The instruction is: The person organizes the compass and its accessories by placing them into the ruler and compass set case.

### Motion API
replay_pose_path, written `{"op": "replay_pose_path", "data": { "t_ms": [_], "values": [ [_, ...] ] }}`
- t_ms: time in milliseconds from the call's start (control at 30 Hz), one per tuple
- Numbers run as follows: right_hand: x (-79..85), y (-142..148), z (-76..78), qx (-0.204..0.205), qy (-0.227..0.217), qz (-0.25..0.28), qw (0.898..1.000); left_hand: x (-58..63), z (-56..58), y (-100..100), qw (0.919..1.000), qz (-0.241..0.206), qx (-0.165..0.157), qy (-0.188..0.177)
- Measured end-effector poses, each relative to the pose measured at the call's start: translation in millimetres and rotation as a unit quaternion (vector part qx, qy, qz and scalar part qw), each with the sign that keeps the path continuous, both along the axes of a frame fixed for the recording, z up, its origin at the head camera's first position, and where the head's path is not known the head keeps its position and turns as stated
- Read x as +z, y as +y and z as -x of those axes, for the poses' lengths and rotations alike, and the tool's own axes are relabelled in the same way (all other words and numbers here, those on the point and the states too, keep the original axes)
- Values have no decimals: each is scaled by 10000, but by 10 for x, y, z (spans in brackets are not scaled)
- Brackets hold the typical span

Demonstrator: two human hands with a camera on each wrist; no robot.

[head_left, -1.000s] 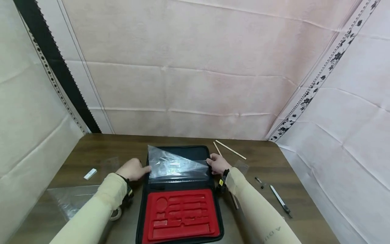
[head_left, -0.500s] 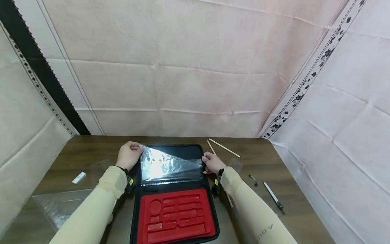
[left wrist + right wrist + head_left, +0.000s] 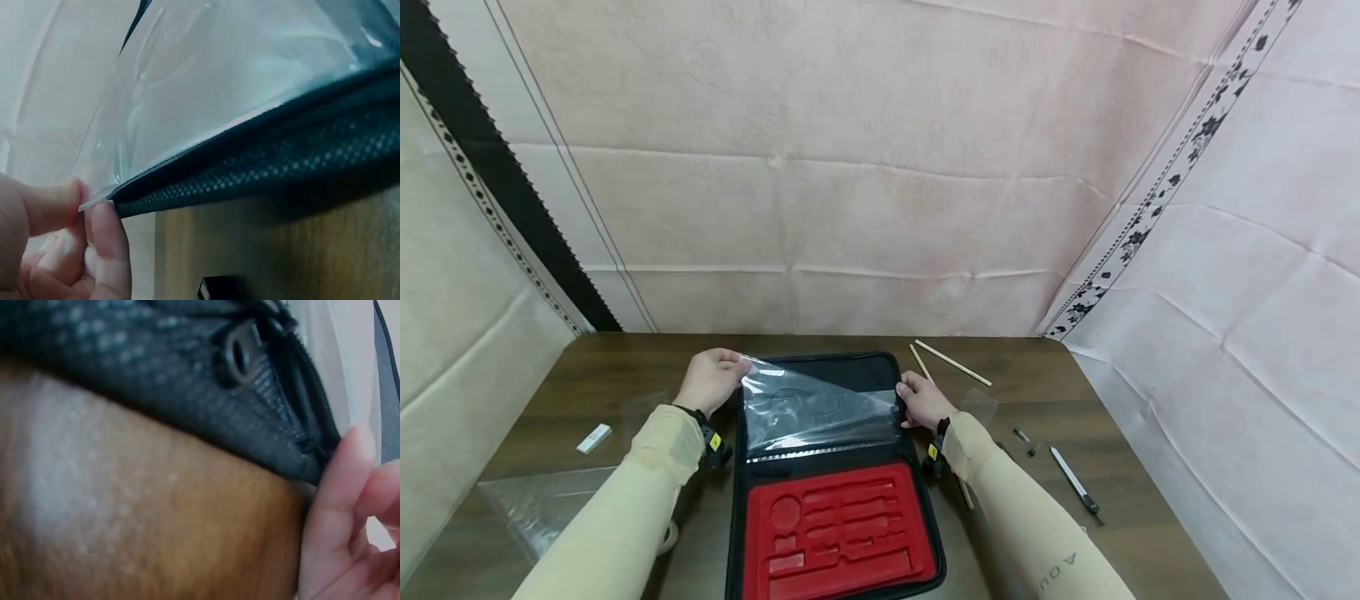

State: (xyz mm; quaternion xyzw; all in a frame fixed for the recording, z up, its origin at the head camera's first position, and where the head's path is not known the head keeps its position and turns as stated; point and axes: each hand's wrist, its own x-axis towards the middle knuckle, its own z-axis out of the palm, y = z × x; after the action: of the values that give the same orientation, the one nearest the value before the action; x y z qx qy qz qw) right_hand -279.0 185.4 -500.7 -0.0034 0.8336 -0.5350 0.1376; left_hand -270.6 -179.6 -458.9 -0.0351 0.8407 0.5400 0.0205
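A black zippered case (image 3: 850,364) lies open on the table, a red moulded tray (image 3: 838,529) in its near half. Over its far half stretches a clear plastic flap (image 3: 812,412), whose upper edge slants down to the right. My left hand (image 3: 711,379) pinches the flap's upper left corner between thumb and finger, raised at the case's edge; the left wrist view shows this pinch on the plastic (image 3: 206,94). At the right edge, my right hand (image 3: 922,400) pinches the flap's other end beside the case's zipper pull (image 3: 240,353). Its fingertips partly hide the plastic there.
Wooden sticks (image 3: 953,362) lie behind my right hand. A pen-like knife (image 3: 1073,482) and a small dark piece (image 3: 1024,440) lie to the right. On the left are a white block (image 3: 594,438), a clear plastic bag (image 3: 550,504) and a roll of tape (image 3: 668,537), partly behind the sleeve.
My left hand has moved from the case's left side up to the flap's upper left corner and pinched it. My right hand stays at the right edge. The head view has shifted slightly.
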Motion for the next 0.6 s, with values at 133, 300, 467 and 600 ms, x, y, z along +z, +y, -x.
{"op": "replay_pose_path", "data": {
  "t_ms": [133, 300, 467, 600],
  "values": [
    [-28, 10, 0, -37, 94, 25, 9999, -53, 13, 0, 9996, -214, 204, -7],
    [-33, 11, 5, 109, 99, 124, 9998, -105, 19, 7, 9983, -448, 352, 118],
    [-46, 37, 26, 275, -15, 312, 9991, -108, 36, -22, 9992, -334, 112, 173],
    [-46, 70, 40, 250, 2, 311, 9992, -80, 29, -64, 9994, -60, -310, -149]
  ]
}}
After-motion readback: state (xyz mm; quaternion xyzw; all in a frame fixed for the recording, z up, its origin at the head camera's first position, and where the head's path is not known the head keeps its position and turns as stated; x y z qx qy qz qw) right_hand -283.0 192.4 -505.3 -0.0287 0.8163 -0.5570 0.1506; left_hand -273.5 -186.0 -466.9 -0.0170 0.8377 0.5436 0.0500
